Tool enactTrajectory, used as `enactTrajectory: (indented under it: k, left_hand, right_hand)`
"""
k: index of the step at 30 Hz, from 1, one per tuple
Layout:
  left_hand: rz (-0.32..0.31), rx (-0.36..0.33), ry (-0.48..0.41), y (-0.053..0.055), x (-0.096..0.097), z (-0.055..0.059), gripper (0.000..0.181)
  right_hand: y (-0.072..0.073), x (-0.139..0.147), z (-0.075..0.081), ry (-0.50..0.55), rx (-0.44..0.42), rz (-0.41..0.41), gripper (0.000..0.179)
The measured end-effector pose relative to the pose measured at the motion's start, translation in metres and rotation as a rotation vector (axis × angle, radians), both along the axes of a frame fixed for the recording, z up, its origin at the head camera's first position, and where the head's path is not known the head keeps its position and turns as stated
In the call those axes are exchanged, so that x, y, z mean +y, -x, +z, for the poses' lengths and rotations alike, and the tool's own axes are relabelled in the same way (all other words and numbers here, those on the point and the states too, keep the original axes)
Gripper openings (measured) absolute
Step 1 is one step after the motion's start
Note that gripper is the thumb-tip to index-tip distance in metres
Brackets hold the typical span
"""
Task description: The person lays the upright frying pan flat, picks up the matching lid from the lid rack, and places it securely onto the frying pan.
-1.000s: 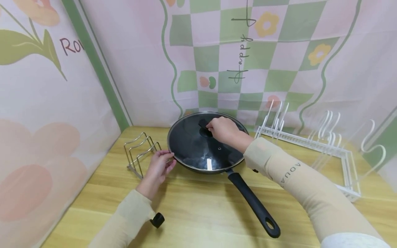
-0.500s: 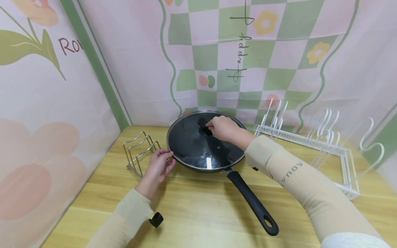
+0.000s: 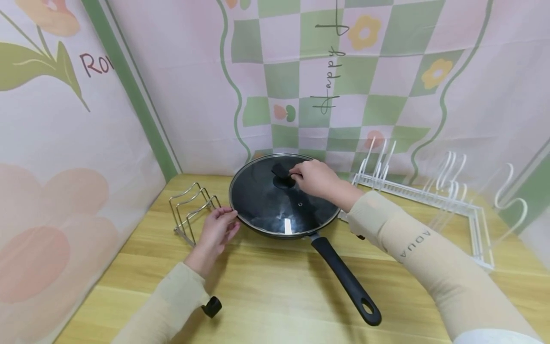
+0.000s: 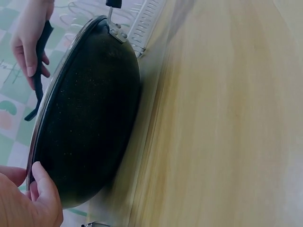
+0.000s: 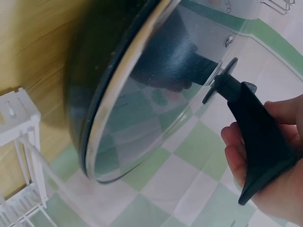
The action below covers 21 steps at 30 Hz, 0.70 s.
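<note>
A black frying pan [image 4: 94, 104] stands on the table, its long handle [image 3: 345, 279] pointing toward me at the right. On top sits a glass lid [image 3: 266, 203] with a metal rim and a black flared knob [image 5: 258, 132]. My right hand [image 3: 315, 177] holds the knob's right end, thumb on one side and fingers on the other. At the left edge, my left hand [image 3: 216, 231] pinches the rim between thumb and fingers, as the left wrist view [image 4: 28, 194] shows. The lid lies against the pan's rim. The pan's inside is seen only darkly through the glass.
Left of the pan stands a small metal wire rack [image 3: 193, 208], close to my left hand. A white rack [image 3: 429, 198] with upright hooks stands on the right. A patterned cloth [image 3: 283, 76] hangs behind the wooden table [image 3: 266, 296].
My right hand has shifted slightly right along the knob, so more of the knob shows. My left hand keeps its place at the rim. The whole view has drifted slightly.
</note>
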State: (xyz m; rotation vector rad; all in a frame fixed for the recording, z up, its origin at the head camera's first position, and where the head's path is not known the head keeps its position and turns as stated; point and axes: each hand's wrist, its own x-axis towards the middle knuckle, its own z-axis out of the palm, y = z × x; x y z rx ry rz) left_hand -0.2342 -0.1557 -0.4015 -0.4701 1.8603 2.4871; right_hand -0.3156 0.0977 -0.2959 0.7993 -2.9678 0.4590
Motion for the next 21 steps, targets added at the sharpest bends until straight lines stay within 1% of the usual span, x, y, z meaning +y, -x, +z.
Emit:
enactTrajectory:
  k: [2, 5, 9, 12, 16, 19, 21]
  left_hand:
    - [0.007, 0.000, 0.001, -0.001, -0.002, -0.001, 0.020]
    - [0.008, -0.007, 0.007, -0.003, -0.003, 0.001, 0.022]
    - [-0.025, -0.008, 0.037, -0.006, -0.006, 0.006, 0.029]
    - [-0.052, 0.012, 0.073, -0.009, -0.009, 0.009, 0.034]
    - [-0.069, 0.050, 0.147, -0.015, -0.012, 0.009, 0.037]
    - [-0.068, 0.077, 0.231, -0.019, -0.014, 0.011, 0.036]
    - [-0.060, 0.111, 0.288, -0.021, -0.014, 0.014, 0.035]
  right_hand:
    - [-0.002, 0.002, -0.001, 0.011, 0.011, 0.004, 0.030]
    - [-0.004, 0.006, -0.002, 0.007, 0.042, 0.015, 0.031]
    - [-0.007, 0.013, -0.003, -0.009, 0.097, 0.023, 0.032]
    - [-0.009, 0.019, -0.002, 0.002, 0.115, 0.017, 0.033]
    - [-0.014, 0.026, 0.000, 0.004, 0.111, 0.020, 0.035]
    - [-0.019, 0.032, 0.003, 0.006, 0.123, 0.030, 0.036]
    - [-0.023, 0.037, 0.005, 0.013, 0.141, 0.034, 0.036]
